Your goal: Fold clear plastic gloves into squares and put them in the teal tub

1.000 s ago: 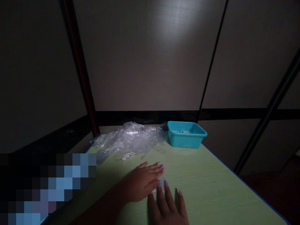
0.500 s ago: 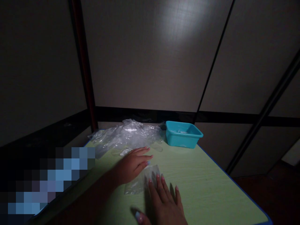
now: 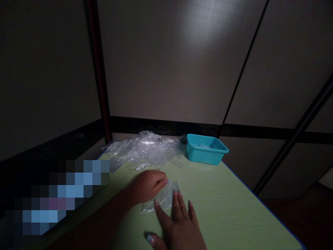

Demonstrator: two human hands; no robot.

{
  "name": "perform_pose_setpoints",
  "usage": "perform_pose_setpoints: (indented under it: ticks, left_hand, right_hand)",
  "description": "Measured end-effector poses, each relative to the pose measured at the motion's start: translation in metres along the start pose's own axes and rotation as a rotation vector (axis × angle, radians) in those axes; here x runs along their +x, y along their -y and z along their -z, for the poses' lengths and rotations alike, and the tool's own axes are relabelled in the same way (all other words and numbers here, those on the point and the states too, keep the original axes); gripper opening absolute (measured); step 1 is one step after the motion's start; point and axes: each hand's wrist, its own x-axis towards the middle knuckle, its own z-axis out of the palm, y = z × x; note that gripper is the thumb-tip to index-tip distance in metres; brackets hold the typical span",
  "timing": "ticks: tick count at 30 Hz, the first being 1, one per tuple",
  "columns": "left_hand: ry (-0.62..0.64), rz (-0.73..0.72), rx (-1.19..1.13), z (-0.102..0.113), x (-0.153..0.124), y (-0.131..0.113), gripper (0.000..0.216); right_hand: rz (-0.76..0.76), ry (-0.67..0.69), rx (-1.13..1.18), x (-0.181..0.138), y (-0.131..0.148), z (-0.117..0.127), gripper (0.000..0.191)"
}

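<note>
A small clear plastic bag (image 3: 166,196) lies on the pale green table in front of me. My left hand (image 3: 149,185) is closed at its upper left edge, thumb and curled fingers pinching the film; the fingertips are partly hidden. Across the bag's right and lower part rests my right hand (image 3: 179,222), fingers stretched out and pressing on the plastic, thumb held apart near the table. Beyond my left hand spreads a heap of clear plastic bags (image 3: 149,147).
A turquoise plastic basin (image 3: 204,155) stands at the table's back right, with something clear inside. The green table (image 3: 223,205) has a blue edge and meets grey panels (image 3: 166,69) behind. A blurred-out, pixelated patch (image 3: 70,194) covers the left side.
My left hand's fingers have curled from spread to closed at the bag's edge. My right index finger has shifted left over the bag. The camera view has swung slightly left.
</note>
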Motion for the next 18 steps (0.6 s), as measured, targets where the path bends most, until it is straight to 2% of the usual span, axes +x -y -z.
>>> perform_pose_setpoints:
  ticks: [4, 8, 12, 18]
  left_hand:
    - [-0.069, 0.124, -0.126, -0.001, 0.002, 0.004, 0.034]
    - [-0.156, 0.327, -0.571, -0.003, 0.006, 0.008, 0.044]
    - [-0.115, 0.429, -0.952, -0.004, 0.01, 0.007, 0.059]
    - [-0.182, 0.475, -1.003, 0.001, 0.011, 0.003, 0.068]
  right_hand:
    - [0.017, -0.075, -0.011, -0.002, -0.002, -0.006, 0.069]
    - [0.028, -0.15, -0.032, -0.009, -0.012, -0.011, 0.061]
    - [0.048, -0.213, -0.071, -0.017, -0.026, -0.009, 0.061]
    - [0.086, -0.239, -0.068, -0.01, -0.024, -0.009, 0.068]
